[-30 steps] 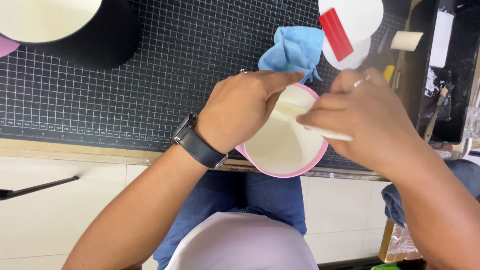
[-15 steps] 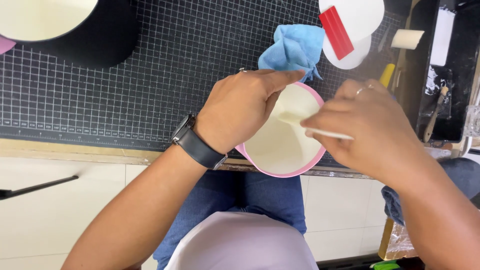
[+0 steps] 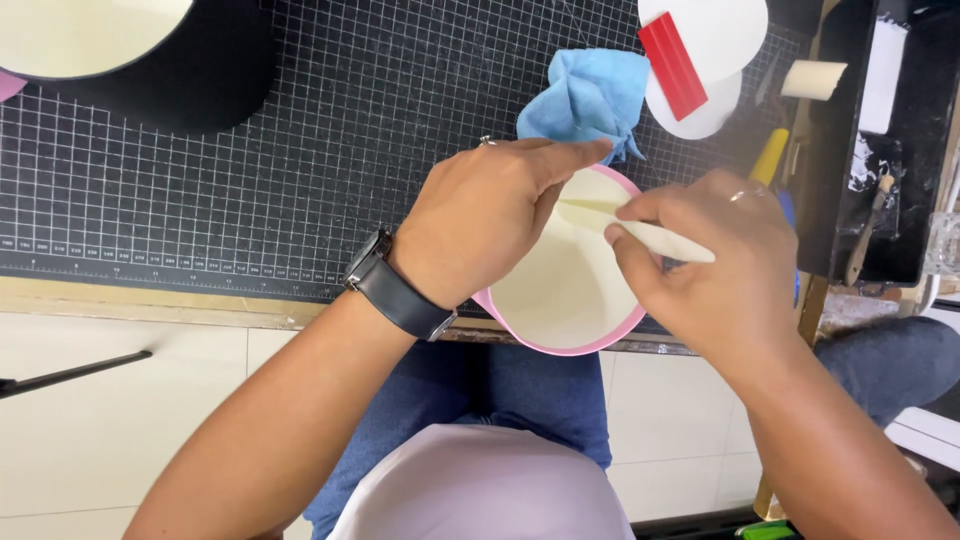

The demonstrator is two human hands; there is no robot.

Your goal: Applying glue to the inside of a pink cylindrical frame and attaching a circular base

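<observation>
A round pink box [image 3: 570, 335] with a cream inside sits at the near edge of the counter [image 3: 150, 290], partly hanging over it. A cream strip [image 3: 655, 240] lies across its top rim. The right hand [image 3: 715, 275] pinches this strip with its fingers closed on it. The left hand [image 3: 480, 220] lies flat on the box rim and presses down, fingers stretched out, not gripping anything.

It looks like the strip is only partly stuck down, so most of the rim is still left to cover. The box itself is empty inside.

Just behind the box lies a crumpled blue cloth [image 3: 590, 95]. Next to that are white round cards [image 3: 710, 60] with a red flat scraper [image 3: 672, 65] on top. All of it rests on a black cutting mat [image 3: 300, 150] with white grid lines. A black tray [image 3: 880, 130] at the right side holds small tools.
</observation>
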